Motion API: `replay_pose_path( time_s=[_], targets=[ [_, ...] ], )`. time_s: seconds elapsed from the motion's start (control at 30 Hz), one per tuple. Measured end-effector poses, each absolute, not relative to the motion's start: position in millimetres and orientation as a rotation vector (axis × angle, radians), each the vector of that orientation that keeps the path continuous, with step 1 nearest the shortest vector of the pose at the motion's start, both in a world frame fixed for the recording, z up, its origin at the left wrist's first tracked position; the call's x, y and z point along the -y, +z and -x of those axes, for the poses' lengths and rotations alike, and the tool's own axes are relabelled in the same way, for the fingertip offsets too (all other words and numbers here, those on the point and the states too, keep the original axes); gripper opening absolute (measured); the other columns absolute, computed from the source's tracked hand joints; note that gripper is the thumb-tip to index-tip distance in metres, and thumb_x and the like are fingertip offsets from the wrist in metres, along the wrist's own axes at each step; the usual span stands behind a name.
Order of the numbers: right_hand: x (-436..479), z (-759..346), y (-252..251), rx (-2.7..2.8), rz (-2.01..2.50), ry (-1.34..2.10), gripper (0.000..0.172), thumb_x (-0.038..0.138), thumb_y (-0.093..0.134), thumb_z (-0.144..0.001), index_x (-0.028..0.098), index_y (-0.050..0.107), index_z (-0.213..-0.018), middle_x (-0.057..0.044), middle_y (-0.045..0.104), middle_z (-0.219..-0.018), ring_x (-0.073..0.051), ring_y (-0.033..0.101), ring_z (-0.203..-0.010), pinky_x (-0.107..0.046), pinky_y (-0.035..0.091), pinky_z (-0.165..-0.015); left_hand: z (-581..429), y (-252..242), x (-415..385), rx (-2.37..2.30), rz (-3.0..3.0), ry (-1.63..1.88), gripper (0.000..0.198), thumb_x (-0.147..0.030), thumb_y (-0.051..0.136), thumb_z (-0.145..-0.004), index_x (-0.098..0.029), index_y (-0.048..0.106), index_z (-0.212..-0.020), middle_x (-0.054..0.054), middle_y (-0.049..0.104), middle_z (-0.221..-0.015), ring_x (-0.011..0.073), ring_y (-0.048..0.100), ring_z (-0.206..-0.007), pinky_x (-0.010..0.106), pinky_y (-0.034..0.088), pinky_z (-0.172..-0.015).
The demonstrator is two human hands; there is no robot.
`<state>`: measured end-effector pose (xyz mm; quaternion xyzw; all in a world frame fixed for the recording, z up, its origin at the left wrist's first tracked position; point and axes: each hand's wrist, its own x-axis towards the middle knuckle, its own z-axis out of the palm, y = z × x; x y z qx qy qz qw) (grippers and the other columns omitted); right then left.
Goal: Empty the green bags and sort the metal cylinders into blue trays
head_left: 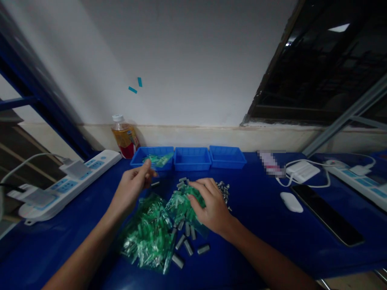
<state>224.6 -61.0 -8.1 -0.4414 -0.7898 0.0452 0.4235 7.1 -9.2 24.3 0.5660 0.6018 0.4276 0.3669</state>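
Observation:
My left hand [135,182] is raised just in front of the left blue bin [136,162], its fingers curled in and slightly blurred. Whether anything sits between its fingertips cannot be made out. A small green plastic bag [161,160] lies in that bin. My right hand [210,203] rests with fingers apart on a pile of small green bags [180,203]. Left of it is a larger heap of green bags with small parts inside [149,233]. Grey metal cylinders [188,246] lie loose in front, and small shiny metal parts [224,191] lie beyond my right hand.
A middle blue bin [192,164] and a right blue bin [228,163] stand along the wall. A drink bottle [122,139] and power strip [72,183] are at left. At right lie a phone [328,215], white case [292,202], charger [304,172] and another power strip [359,179].

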Motion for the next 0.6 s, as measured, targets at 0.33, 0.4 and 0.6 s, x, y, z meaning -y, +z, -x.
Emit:
replay_pose_path(
  time_s=[0.33, 0.4, 0.6],
  targets=[
    [64, -222, -9, 2.062, 1.132, 0.266, 0.014, 0.021, 0.052, -0.087, 0.018, 0.061, -0.097, -0.006, 0.062, -0.087, -0.021, 0.052, -0.088, -0.037, 0.042, -0.082, -22, -4, 17, -1.317, -2.054, 0.492, 0.023, -0.039, 0.053, -0.081, -0.018, 0.062, -0.079, 0.003, 0.065, -0.076, 0.0170, 0.059, -0.069, 0.026, 0.043, -0.064],
    [66, -220, -8, 2.056, 1.133, 0.298, 0.013, 0.020, 0.053, -0.086, 0.018, 0.061, -0.097, -0.006, 0.063, -0.087, -0.020, 0.053, -0.087, -0.036, 0.042, -0.081, -21, 1, 18, -1.301, -1.976, 0.623, 0.025, -0.041, 0.051, -0.082, -0.017, 0.059, -0.077, 0.002, 0.063, -0.073, 0.0151, 0.056, -0.064, 0.024, 0.043, -0.059],
    [68, -216, -6, 2.002, 1.106, 0.338, 0.011, 0.020, 0.054, -0.086, 0.018, 0.060, -0.094, -0.004, 0.063, -0.084, -0.018, 0.055, -0.083, -0.034, 0.041, -0.080, -12, 34, 13, -1.547, -1.896, 1.283, 0.027, -0.042, 0.050, -0.085, -0.017, 0.055, -0.096, 0.003, 0.063, -0.082, 0.0128, 0.058, -0.062, 0.022, 0.046, -0.057]
  ],
)
